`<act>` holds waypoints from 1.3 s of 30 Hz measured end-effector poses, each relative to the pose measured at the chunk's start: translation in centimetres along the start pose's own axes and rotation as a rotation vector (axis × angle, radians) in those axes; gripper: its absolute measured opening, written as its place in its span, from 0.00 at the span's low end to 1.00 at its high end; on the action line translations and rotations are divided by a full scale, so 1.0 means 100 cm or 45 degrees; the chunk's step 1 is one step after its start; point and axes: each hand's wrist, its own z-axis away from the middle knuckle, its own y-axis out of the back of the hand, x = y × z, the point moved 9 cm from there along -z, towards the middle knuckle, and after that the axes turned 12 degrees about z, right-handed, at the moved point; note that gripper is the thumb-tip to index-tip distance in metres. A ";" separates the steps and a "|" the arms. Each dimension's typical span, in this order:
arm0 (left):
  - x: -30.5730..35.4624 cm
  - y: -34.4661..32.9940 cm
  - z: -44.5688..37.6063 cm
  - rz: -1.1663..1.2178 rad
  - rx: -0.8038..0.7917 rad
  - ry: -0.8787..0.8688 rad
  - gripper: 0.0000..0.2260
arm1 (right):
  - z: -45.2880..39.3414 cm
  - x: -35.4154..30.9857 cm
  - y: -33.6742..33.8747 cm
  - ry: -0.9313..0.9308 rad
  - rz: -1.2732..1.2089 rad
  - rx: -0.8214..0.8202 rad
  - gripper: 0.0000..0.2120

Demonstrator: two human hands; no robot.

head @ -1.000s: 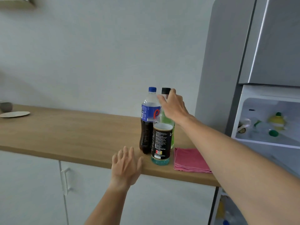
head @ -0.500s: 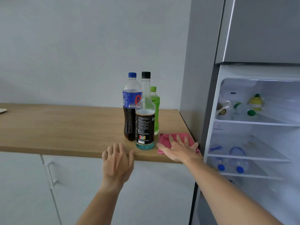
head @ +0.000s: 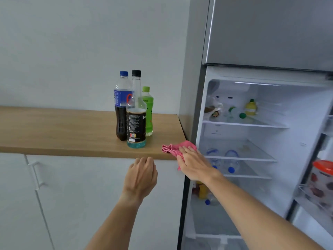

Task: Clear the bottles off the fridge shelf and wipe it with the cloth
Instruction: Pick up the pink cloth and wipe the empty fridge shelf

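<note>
Three bottles stand together on the wooden counter: a dark cola bottle with a blue cap, a clear bottle with a black label and cap, and a green bottle behind them. My right hand holds the crumpled pink cloth at the counter's right corner, beside the open fridge. My left hand hovers below the counter edge, fingers curled, holding nothing. The middle glass shelf of the fridge is bare on top.
The fridge's top shelf carries a few small bottles and a jar. Water bottles lie under the middle shelf. A red-lidded container sits in the door rack at right. White cabinets are below the counter.
My right hand left the clear bottle, dropped onto the pink cloth, gathered it and lifted it off the counter's corner toward the fridge. My view swung right.
</note>
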 end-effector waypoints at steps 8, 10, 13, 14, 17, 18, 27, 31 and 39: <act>0.129 -0.062 0.010 0.466 -0.076 -0.236 0.14 | 0.095 0.102 -0.016 -0.245 -0.048 -0.026 0.27; 0.155 -0.083 0.001 0.372 -0.115 -0.223 0.20 | 0.108 0.131 -0.019 -0.320 -0.059 -0.039 0.27; 0.179 -0.120 -0.020 0.262 -0.191 -0.153 0.24 | 0.112 0.177 -0.029 -0.445 -0.181 -0.032 0.25; 0.186 -0.134 -0.030 0.258 -0.222 -0.135 0.24 | 0.109 0.195 -0.032 -0.496 -0.254 -0.003 0.23; 0.206 -0.181 -0.065 0.263 -0.296 -0.148 0.23 | 0.089 0.253 -0.049 -0.710 -0.499 0.093 0.19; 0.211 -0.198 -0.079 0.245 -0.309 -0.174 0.22 | 0.078 0.273 -0.055 -0.785 -0.578 0.113 0.20; 0.221 -0.329 -0.211 0.131 -0.417 -0.118 0.23 | -0.052 0.382 -0.113 -0.776 -0.386 0.264 0.22; 0.196 -0.367 -0.253 0.108 -0.474 0.015 0.24 | -0.090 0.381 -0.178 -0.676 -0.026 -0.259 0.38; 0.171 -0.406 -0.292 0.123 -0.491 0.158 0.22 | -0.147 0.402 -0.200 -0.544 0.090 -0.503 0.35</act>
